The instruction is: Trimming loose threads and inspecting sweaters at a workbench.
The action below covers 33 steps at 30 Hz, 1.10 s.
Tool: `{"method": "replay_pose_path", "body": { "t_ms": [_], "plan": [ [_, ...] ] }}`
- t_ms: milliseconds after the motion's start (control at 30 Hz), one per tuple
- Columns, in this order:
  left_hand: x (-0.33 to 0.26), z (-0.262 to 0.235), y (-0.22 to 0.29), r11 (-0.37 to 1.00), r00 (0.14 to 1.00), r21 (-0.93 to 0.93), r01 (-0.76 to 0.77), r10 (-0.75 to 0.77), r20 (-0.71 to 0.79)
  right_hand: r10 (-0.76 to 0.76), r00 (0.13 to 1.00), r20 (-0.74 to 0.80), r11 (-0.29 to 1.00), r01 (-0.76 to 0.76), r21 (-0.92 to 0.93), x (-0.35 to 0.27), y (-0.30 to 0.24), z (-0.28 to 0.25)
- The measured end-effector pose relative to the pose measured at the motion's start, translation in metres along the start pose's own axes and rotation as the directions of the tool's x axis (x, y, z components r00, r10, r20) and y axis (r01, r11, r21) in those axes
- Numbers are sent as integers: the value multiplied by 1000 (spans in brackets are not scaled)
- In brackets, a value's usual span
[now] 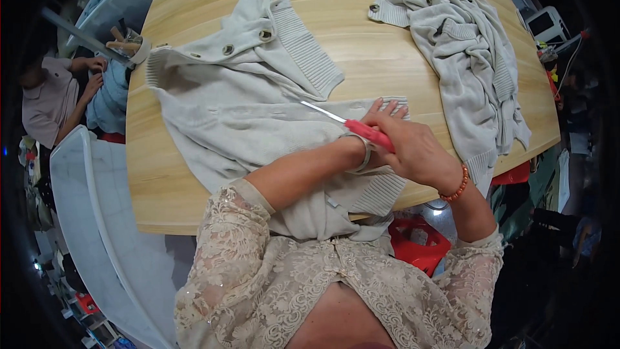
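A light grey-cream knit cardigan (213, 123) lies spread on the table in front of me, its near end hanging toward my lap. Dark buttons show on its upper band, and a strip with buttonholes runs across the middle. My left hand (382, 114) rests flat on the right end of that strip, fingers stretched out and partly covered. Above it, my right hand (423, 152) is closed round a red-handled tool (369, 134) with a slim metal blade. The blade points left and its tip is over the buttonhole strip. Whether it touches the knit I cannot tell.
A second, similar cardigan (462, 52) lies bunched at the table's right side. A container of tools (132, 48) sits at the left edge of the wooden table (349, 0). Beyond it, another person (55, 94) handles blue cloth. A white bin (97, 220) stands lower left, a red stool (420, 245) below.
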State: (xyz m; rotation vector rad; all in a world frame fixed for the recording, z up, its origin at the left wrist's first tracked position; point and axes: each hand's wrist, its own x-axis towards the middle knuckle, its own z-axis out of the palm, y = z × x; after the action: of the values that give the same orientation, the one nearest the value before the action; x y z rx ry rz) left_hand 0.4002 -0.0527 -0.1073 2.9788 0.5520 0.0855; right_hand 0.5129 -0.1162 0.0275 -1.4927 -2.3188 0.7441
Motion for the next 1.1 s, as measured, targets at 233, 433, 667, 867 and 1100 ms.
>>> {"method": "replay_pose_path", "body": {
  "t_ms": [233, 433, 667, 867, 1100],
  "plan": [
    [-96, -101, -39, 928, 959, -242, 283, -266, 101, 179, 974, -137, 984, -176, 30, -52, 5, -19],
    [-213, -66, -86, 797, 793, 34, 603, -595, -129, 144, 988, 59, 984, -137, -114, -29, -7, -5],
    [-205, -58, -87, 806, 769, -30, 591, -574, -280, -17, 983, 184, 988, 45, -146, 48, -52, -3],
    [-241, -63, -84, 746, 714, -9, 666, -642, -280, -223, 937, 270, 967, 247, -57, 122, -103, 29],
    [-205, -48, -69, 709, 684, -174, 684, -706, -184, 175, 947, 271, 972, -121, -203, 39, -18, -2]
  ]
}}
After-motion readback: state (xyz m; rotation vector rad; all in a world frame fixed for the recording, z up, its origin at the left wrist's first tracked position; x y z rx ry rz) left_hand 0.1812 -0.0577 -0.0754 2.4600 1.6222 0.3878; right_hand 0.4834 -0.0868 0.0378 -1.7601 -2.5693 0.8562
